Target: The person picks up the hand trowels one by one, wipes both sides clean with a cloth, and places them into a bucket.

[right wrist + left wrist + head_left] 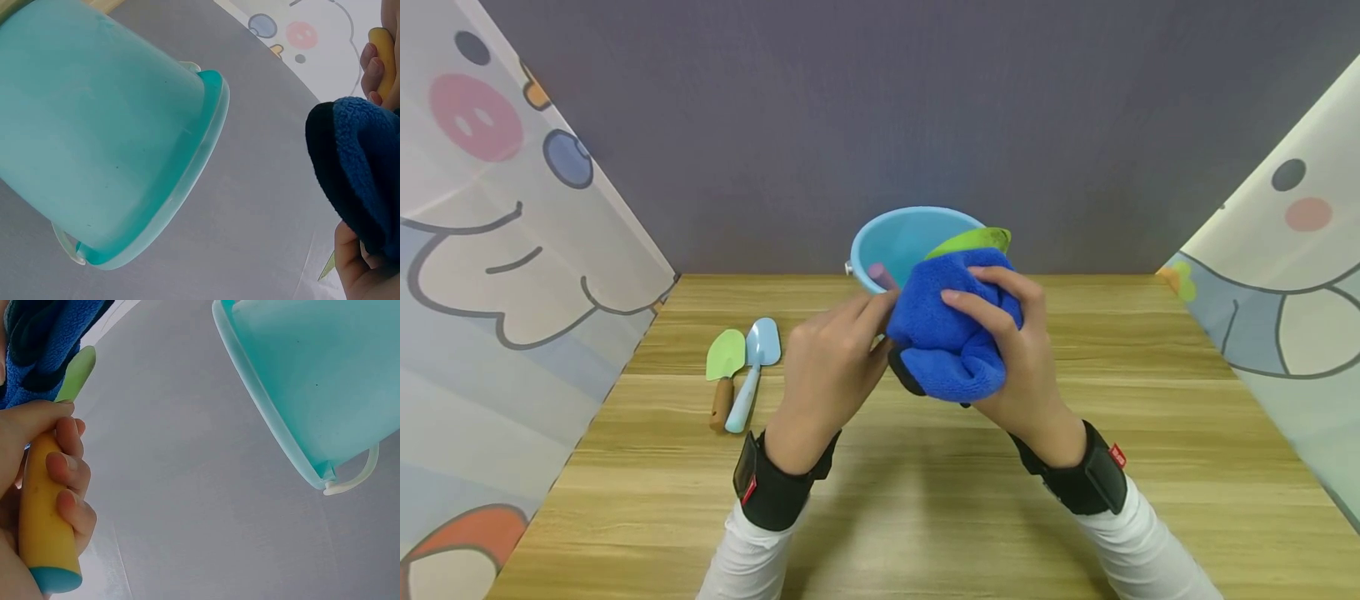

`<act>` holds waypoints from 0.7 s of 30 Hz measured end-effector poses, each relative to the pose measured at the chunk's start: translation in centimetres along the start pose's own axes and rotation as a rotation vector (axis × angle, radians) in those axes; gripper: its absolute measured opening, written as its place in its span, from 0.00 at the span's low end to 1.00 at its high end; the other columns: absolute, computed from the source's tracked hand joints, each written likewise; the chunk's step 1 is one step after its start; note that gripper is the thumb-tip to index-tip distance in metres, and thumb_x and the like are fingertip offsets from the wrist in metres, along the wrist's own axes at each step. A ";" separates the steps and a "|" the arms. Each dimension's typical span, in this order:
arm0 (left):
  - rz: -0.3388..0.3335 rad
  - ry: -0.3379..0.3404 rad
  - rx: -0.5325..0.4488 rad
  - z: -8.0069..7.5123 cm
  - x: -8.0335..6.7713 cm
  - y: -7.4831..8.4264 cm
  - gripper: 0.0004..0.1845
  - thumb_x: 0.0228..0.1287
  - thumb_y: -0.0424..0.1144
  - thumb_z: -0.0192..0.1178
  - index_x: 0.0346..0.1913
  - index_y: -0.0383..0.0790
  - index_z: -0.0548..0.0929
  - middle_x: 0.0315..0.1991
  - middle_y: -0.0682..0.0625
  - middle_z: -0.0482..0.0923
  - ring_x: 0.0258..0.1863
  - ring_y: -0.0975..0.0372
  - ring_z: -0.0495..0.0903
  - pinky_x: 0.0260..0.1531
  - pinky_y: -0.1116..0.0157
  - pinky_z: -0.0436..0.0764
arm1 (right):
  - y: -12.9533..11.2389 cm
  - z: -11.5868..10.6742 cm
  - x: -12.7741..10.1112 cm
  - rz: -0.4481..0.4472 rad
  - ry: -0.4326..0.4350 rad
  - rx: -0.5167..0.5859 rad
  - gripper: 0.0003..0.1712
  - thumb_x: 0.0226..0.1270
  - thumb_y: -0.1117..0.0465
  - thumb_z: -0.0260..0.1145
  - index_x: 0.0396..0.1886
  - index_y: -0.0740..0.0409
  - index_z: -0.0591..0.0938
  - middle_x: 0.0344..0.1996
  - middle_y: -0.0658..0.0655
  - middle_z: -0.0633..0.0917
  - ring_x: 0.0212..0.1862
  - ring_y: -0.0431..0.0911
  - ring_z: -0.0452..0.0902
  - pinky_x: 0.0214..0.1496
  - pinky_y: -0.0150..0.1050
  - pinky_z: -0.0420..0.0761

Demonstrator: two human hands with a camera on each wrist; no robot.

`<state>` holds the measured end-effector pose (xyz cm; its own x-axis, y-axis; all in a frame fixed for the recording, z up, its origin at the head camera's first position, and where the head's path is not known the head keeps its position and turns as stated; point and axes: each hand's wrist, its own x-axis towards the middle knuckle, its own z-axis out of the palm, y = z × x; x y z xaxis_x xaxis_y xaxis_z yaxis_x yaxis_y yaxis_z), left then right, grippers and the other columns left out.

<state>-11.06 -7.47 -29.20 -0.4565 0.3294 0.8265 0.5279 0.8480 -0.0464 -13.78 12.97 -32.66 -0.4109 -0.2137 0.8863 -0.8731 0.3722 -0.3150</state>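
My left hand (pixel 835 354) grips the yellow handle (pixel 47 506) of a trowel, its teal end poking out below the fist in the left wrist view. The trowel's green blade (pixel 973 240) shows above a blue cloth (pixel 947 308) with black edging. My right hand (pixel 1026 358) holds this cloth bunched around the blade, its fingers spread over the top. Most of the blade is hidden under the folds. Both hands are raised in front of a light blue bucket (pixel 917 215), overlapping its near side in the head view.
A pink handle (pixel 882 275) sticks up inside the bucket. At the left of the wooden table (pixel 887 500) lie a green trowel (pixel 726 357) with a brown handle and a light blue trowel (pixel 763 343). A grey wall (pixel 775 125) stands behind, with cartoon-printed panels on both sides.
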 end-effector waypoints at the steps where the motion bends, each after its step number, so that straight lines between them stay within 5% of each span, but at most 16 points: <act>1: 0.002 0.000 0.000 0.0 0.0 0.0 0.15 0.55 0.28 0.71 0.46 0.41 0.86 0.26 0.53 0.81 0.17 0.64 0.74 0.14 0.68 0.68 | 0.0 0.0 0.0 0.000 0.003 0.000 0.29 0.67 0.39 0.68 0.59 0.51 0.75 0.64 0.66 0.67 0.68 0.67 0.67 0.68 0.58 0.73; 21: 0.015 -0.034 -0.012 0.0 0.0 0.0 0.12 0.61 0.36 0.71 0.47 0.42 0.85 0.29 0.54 0.83 0.19 0.65 0.76 0.15 0.68 0.70 | 0.2 -0.4 0.6 -0.001 0.074 0.012 0.29 0.68 0.39 0.67 0.58 0.52 0.75 0.62 0.70 0.68 0.68 0.63 0.67 0.67 0.55 0.72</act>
<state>-11.01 -7.46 -29.22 -0.4722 0.3566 0.8061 0.5434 0.8378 -0.0522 -14.06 13.23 -32.06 -0.3896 -0.1464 0.9093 -0.8767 0.3614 -0.3174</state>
